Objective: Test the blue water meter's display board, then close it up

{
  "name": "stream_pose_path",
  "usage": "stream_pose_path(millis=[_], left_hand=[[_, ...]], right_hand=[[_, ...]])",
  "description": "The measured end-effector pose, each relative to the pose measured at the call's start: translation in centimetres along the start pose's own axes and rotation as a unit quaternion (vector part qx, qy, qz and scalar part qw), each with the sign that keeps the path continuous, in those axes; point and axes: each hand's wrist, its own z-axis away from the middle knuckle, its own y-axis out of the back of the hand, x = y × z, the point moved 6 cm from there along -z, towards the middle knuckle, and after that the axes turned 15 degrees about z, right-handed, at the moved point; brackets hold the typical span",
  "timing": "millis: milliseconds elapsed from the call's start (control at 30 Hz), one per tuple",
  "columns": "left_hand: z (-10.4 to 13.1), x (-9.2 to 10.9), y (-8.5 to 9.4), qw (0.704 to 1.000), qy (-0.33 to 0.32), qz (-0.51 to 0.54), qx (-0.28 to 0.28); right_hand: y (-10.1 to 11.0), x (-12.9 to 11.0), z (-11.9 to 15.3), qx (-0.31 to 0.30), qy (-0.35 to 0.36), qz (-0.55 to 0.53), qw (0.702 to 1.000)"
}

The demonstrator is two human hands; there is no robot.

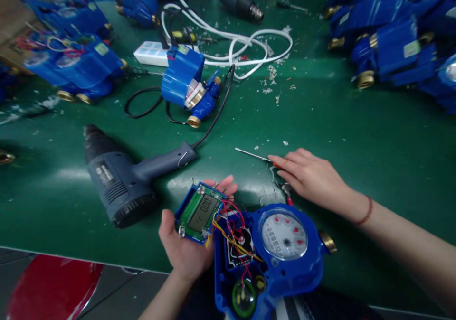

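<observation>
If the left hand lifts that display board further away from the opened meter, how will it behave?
The display board looks thin and light, lying flat in the left hand. Red and yellow wires tie it to the opened meter, so it will probably tug short. Its exposed screen suggests it is fragile.

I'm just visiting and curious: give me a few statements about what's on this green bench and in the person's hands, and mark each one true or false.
1. The left hand holds a green circuit board with a grey display. True.
2. Red and yellow wires run from that board into the opened blue water meter. True.
3. The right hand grips the grey-blue heat gun. False: it rests on a slim screwdriver; the heat gun lies untouched to the left.
4. The bench top is red. False: it is green.
5. The meter's round white dial faces up. True.
</observation>
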Motion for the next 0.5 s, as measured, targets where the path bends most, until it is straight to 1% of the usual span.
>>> stream_pose_path(millis=[33,67,100,167,200,233,300,333,400,467,500], left_hand=[[-0.1,0.0,-0.1,1.000,0.006,0.008,-0.003],[-0.1,0.0,-0.3,1.000,0.013,0.016,-0.002],[-0.2,0.0,-0.3,0.999,0.022,0.024,0.005],[-0.2,-0.2,-0.1,0.997,0.046,0.042,0.039],[-0.1,-0.5,0.2,0.995,0.060,0.056,0.063],[0.0,-0.7,0.5,0.991,0.073,0.071,0.083],[0.3,-1.3,1.4,0.984,0.089,0.102,0.113],[0.4,-1.6,1.8,0.982,0.087,0.114,0.121],[0.6,-1.8,2.4,0.980,0.070,0.126,0.140],[0.7,-1.9,2.5,0.970,0.051,0.136,0.193],[0.7,-1.8,2.3,0.964,0.045,0.142,0.221]], right_hand=[[-0.2,-0.2,-0.3,-0.006,0.002,0.028,1.000],[0.2,-0.6,-0.7,0.005,0.006,0.038,0.999],[1.1,-1.1,-1.2,0.039,0.016,0.027,0.999],[4.0,-2.7,-2.0,0.131,0.056,-0.052,0.988],[5.5,-3.7,-2.4,0.170,0.093,-0.111,0.975],[6.7,-4.8,-2.8,0.183,0.132,-0.161,0.961],[8.3,-7.0,-3.6,0.184,0.196,-0.207,0.941],[8.7,-8.0,-3.9,0.180,0.220,-0.201,0.938],[9.1,-9.5,-4.5,0.184,0.246,-0.161,0.938],[9.1,-10.4,-4.8,0.187,0.253,-0.105,0.943],[9.1,-10.7,-5.0,0.181,0.252,-0.080,0.947]])
